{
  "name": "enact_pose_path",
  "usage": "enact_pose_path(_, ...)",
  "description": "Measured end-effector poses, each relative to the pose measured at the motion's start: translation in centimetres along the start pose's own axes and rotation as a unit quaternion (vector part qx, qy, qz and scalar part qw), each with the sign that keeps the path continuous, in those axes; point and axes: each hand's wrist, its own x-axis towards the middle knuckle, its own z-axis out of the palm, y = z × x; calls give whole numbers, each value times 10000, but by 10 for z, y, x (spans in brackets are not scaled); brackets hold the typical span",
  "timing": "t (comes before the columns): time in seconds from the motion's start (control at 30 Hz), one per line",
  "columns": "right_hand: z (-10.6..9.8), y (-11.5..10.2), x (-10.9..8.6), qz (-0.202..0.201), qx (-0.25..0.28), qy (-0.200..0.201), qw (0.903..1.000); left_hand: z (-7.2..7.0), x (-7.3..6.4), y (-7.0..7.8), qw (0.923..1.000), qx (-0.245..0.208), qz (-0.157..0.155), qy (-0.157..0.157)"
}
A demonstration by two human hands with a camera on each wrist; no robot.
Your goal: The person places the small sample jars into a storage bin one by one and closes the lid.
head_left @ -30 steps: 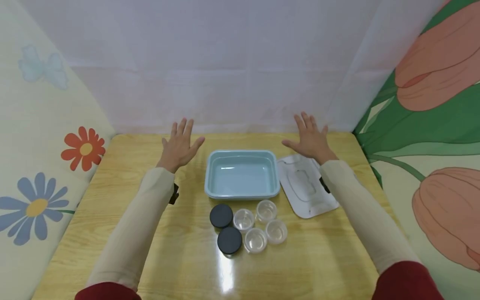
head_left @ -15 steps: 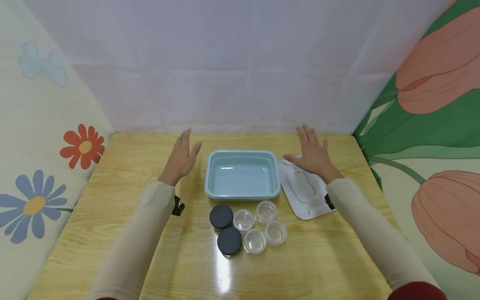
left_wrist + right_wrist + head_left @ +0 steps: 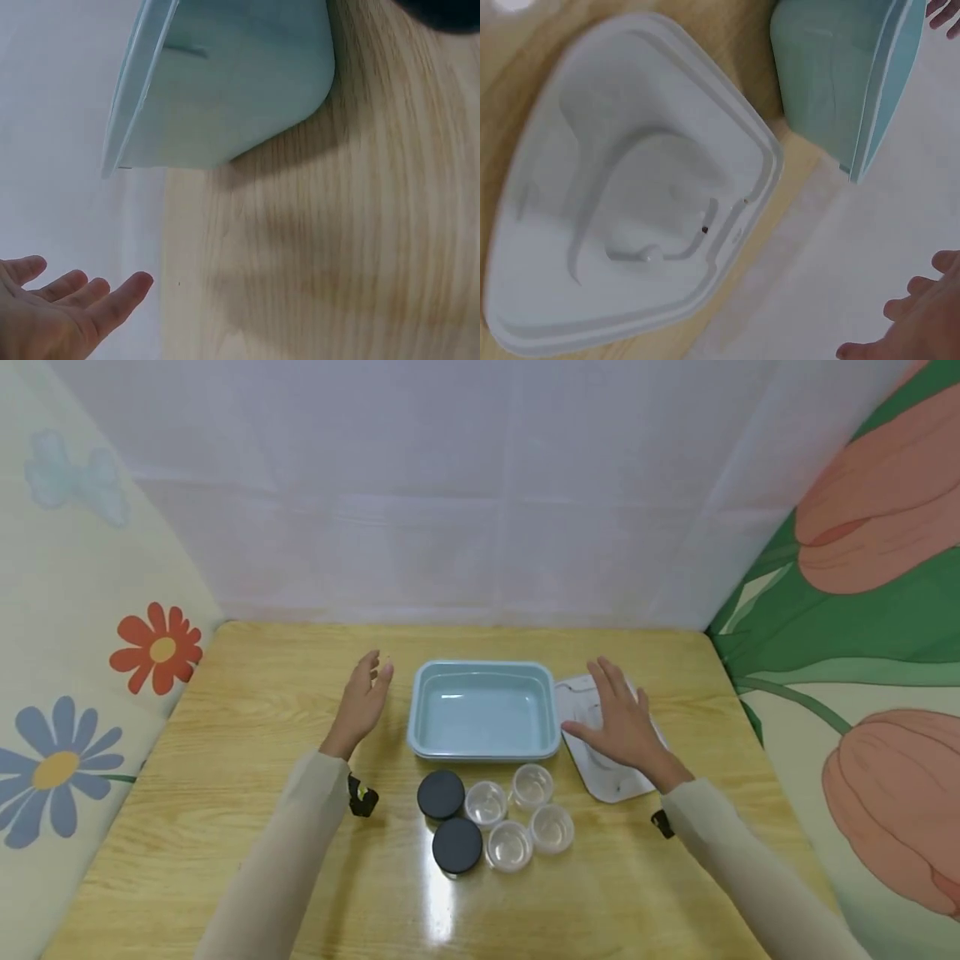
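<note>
A pale blue rectangular tub (image 3: 484, 747) stands on the table between my hands, its inside bare. To its left my left hand (image 3: 362, 703) is held with relaxed fingers and holds nothing. My right hand (image 3: 618, 718) is spread over the white lid (image 3: 603, 781), which lies on the table right of the tub. Two jars with black lids (image 3: 441, 794) (image 3: 457, 845) stand in front of the tub. Beside them are several small clear cups (image 3: 510, 846). In the left wrist view the tub's side (image 3: 247, 82) rises close by; the right wrist view shows the lid's moulded face (image 3: 660, 187).
The wooden table (image 3: 225, 760) ends at a white cloth backdrop (image 3: 450, 527). Flower-printed panels stand at the left (image 3: 60, 610) and right (image 3: 885, 660). Dark wrist straps with cameras (image 3: 363, 795) hang under both wrists.
Both hands have drawn back toward the body and lower in the head view, and the left hand has turned its palm inward. The tub, lid, jars and cups stay put.
</note>
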Motion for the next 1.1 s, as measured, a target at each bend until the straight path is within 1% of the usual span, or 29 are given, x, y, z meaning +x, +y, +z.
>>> enact_pose_path(0.1, 5, -3, -10, -64, 109, 45, 9999, 2, -3, 0, 9994, -318, -136, -42)
enact_pose_path(0.23, 15, -4, -29, -116, 340, 144, 9993, 10, -3, 4, 9970, -684, -275, -232)
enact_pose_path(0.4, 33, -7, -51, -289, 496, 210, 9981, 16, -4, 6, 9950, -807, -446, -382)
enact_pose_path(0.57, 48, -10, -73, -462, 583, 305, 9968, 22, -7, 4, 9911, -1093, -610, -463)
enact_pose_path(0.7, 58, -15, -91, -536, 664, 329, 9958, 27, -9, 3, 9899, -1134, -693, -491)
enact_pose_path(0.83, 71, -18, -106, -586, 841, 441, 9938, 30, -10, 2, 9916, -983, -700, -468)
enact_pose_path(0.97, 83, -20, -116, -847, 1045, 665, 9887, 31, -11, 0, 9930, -827, -740, -415)
enact_pose_path(1.1, 92, -20, -122, -1072, 1124, 995, 9828, 32, -11, -2, 9926, -796, -789, -461)
